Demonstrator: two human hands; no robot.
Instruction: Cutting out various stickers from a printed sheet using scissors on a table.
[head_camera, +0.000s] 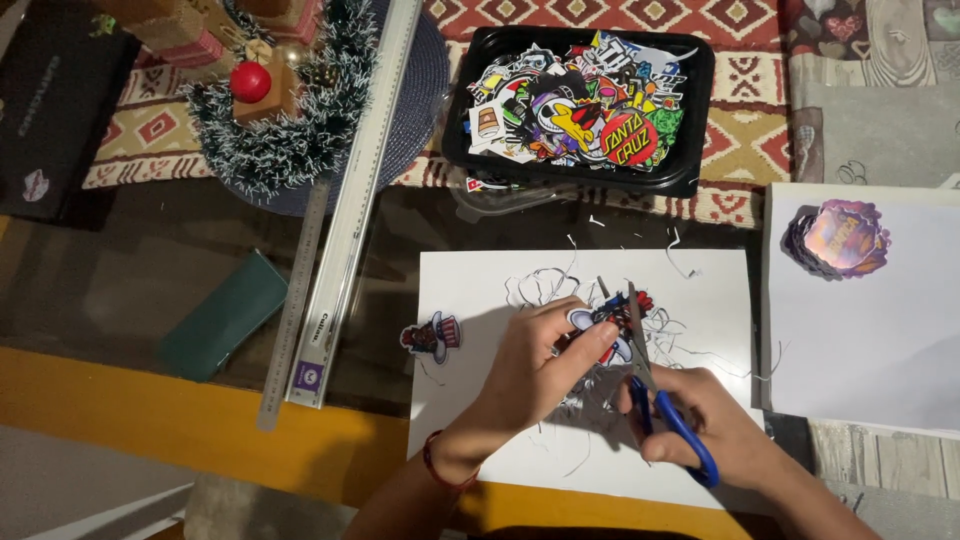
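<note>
Nearest the lens: right hand (700, 415) threaded through the blue loops of scissors (655, 385), fingers curled tight in the handles, blades pointing away and nearly closed against the sticker (605, 325). Held that way, likely, to trim close along the printed outline. Just left of the scissors, left hand (535, 375) with a red cord at the wrist, fingers pinching the sticker by its lower edge and lifting it off the white sheet (470, 290), probably to keep the cut line free and turnable. Under and around the sticker, thin curled paper trimmings (545, 285) scattered on that sheet, seemingly laid down to catch the waste. Left of the sheet, touching its edge, a finished cut-out sticker with a striped hat (432, 336), set aside. Right of the sheet, a second white sheet (870, 340) carrying a small stack of purple stickers (838, 238). Farther left on the dark worktop (150, 270), a green case (225, 315) and two long rulers (350, 200). Beyond the sheet, a black tray (700, 100) heaped with mixed stickers; far left of it, a tinsel wreath (290, 130).
</note>
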